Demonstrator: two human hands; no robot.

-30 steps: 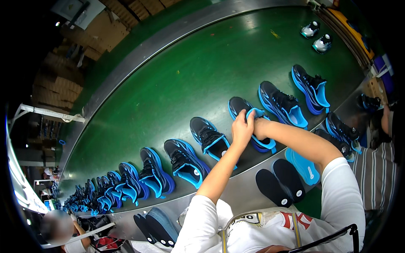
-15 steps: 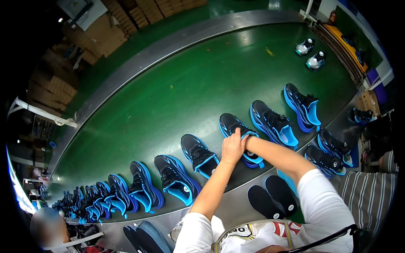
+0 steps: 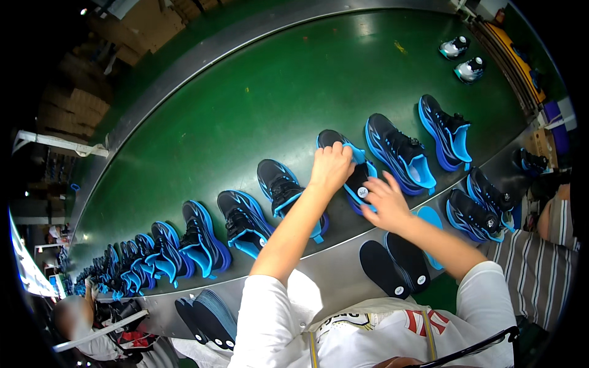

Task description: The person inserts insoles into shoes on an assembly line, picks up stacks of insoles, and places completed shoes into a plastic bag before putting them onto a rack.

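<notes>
A black and blue sneaker [image 3: 329,137] sits on the green surface in front of me, its toe pointing away. My left hand [image 3: 332,168] is closed on the sneaker's tongue, holding the opening wide. A black insole [image 3: 354,181] with a round white sticker at its heel lies inside the shoe; its front end is hidden. My right hand [image 3: 389,205], fingers apart, hovers by the heel beside the sticker; whether a fingertip touches it I cannot tell. Matching sneakers stand on either side, one to the left [image 3: 277,179] and one to the right [image 3: 392,144].
A long row of sneakers [image 3: 202,228] runs left along the green conveyor belt [image 3: 245,122]. Black insoles [image 3: 381,270] and a stack of insoles [image 3: 215,316] lie on the metal ledge [image 3: 325,264]. Two grey-white shoes [image 3: 470,70] stand far right. Another person [image 3: 101,343] is at lower left.
My right hand has drawn back out of the sneaker's opening, fingers now spread near the heel. My left hand now pulls the tongue up, exposing the insole and its sticker.
</notes>
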